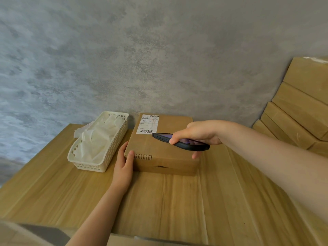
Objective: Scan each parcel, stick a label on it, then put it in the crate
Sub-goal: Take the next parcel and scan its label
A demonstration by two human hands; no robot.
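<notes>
We judge we are at the scan: our right hand grips the phone just above the parcel, which lies on the table by the wall, while our left hand rests with straight fingers against its near left corner. The parcel already bears a printed slip, and the basket beside it holds pale sheets, so sticking our label and crating seem left. No crate shows plainly.
</notes>
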